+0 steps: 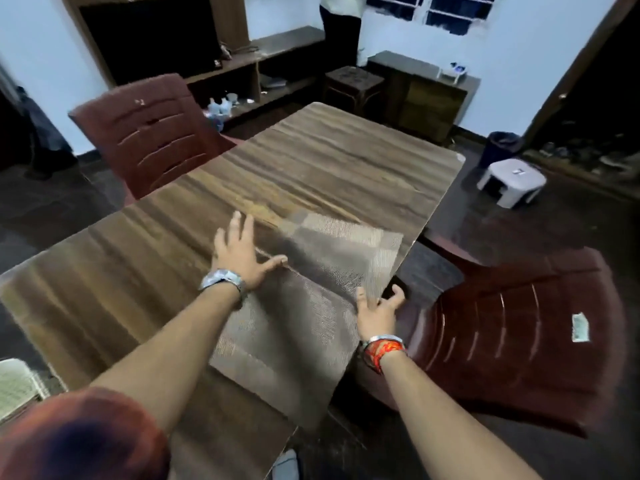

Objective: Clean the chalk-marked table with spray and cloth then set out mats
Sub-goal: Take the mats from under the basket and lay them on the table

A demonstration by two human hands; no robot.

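A woven brown-grey mat (304, 323) lies along the right side of the wooden table (138, 258), its right edge hanging slightly past the table edge. My left hand (242, 254) hovers flat with fingers spread at the mat's left edge, the thumb touching it. My right hand (377, 310) grips the mat's right edge, thumb on top and fingers underneath. No spray bottle or cloth is visible.
A dark red plastic chair (519, 337) stands close on the right and another chair (149, 133) at the far left side of the table. A white stool (509, 181) sits on the floor. A person (341, 26) stands at the back near the shelves.
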